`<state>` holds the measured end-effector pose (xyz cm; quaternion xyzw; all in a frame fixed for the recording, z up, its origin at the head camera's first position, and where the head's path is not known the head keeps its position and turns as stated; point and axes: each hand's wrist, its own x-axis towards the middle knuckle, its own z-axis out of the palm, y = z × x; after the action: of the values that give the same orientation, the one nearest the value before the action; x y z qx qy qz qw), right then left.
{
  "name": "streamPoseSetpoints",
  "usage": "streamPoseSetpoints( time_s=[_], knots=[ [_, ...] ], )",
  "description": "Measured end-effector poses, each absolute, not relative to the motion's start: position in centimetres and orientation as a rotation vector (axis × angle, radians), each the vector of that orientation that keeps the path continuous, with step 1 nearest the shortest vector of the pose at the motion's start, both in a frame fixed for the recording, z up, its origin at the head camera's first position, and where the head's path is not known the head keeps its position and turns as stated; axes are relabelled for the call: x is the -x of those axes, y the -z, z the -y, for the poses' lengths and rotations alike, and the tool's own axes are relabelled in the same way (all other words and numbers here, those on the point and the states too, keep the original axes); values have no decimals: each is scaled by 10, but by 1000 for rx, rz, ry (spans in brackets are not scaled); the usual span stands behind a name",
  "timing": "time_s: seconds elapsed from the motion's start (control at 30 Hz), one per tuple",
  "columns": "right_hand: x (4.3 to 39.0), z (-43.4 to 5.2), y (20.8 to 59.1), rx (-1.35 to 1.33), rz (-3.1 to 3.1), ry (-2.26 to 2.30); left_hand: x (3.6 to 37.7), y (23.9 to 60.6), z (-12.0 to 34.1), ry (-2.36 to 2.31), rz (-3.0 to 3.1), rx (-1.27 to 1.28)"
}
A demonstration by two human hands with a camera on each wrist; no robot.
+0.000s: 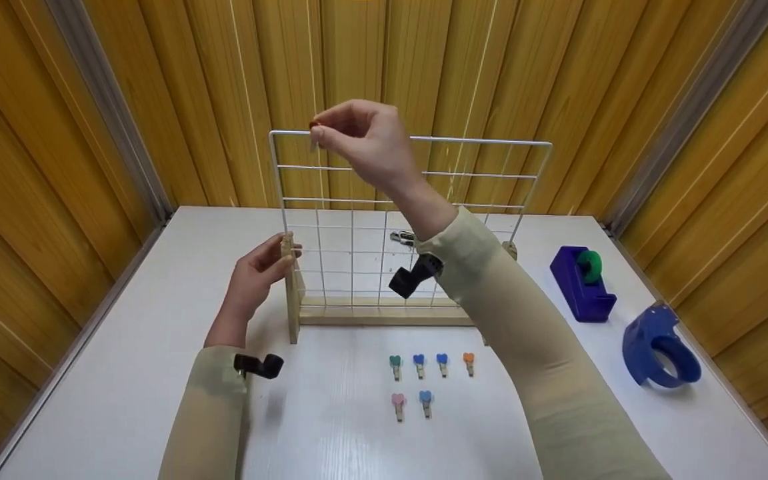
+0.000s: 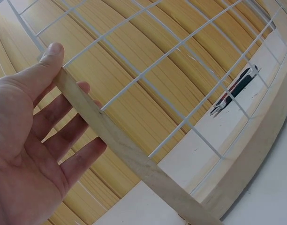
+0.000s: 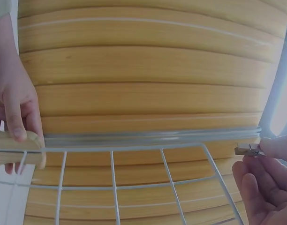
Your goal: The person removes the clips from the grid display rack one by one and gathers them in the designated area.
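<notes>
My right hand (image 1: 374, 140) pinches a small wooden clothespin (image 3: 247, 150) between thumb and fingertips, a bit of red-orange showing at its end in the head view. It is near the top left corner of a white wire grid (image 1: 477, 141); the right wrist view shows a gap between clothespin and wire. Lower down, my left hand (image 2: 28, 126) holds the left wooden post (image 2: 120, 136) of the grid's stand, thumb on one side and fingers on the other. Heart-topped clothespins lie in two rows before the stand, among them a green one (image 1: 395, 367), an orange one (image 1: 469, 363) and a pink one (image 1: 398, 407).
Right of the stand is a purple tape dispenser (image 1: 577, 287) with a green roll (image 1: 589, 265). A blue ring-shaped tape holder (image 1: 657, 350) lies nearer the table's right edge. Behind the grid rests a dark-handled tool (image 2: 237, 89). Wood-patterned walls (image 1: 224, 100) enclose the white table (image 1: 331, 413).
</notes>
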<state>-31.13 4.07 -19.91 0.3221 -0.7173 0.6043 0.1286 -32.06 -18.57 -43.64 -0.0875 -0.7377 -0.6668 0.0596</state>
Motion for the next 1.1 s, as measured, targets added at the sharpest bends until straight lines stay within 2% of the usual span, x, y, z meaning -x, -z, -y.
streamPoseSetpoints(
  time_s=[0.27, 0.73, 1.1],
  knots=[
    [288, -74, 229, -1008, 2069, -1891, 322, 435, 184, 2029, 2222, 271],
    [260, -134, 294, -1127, 2106, -1870, 321, 434, 185, 2038, 2206, 280],
    [243, -174, 338, -888, 2319, -1860, 320, 436, 185, 2029, 2211, 266]
  ],
)
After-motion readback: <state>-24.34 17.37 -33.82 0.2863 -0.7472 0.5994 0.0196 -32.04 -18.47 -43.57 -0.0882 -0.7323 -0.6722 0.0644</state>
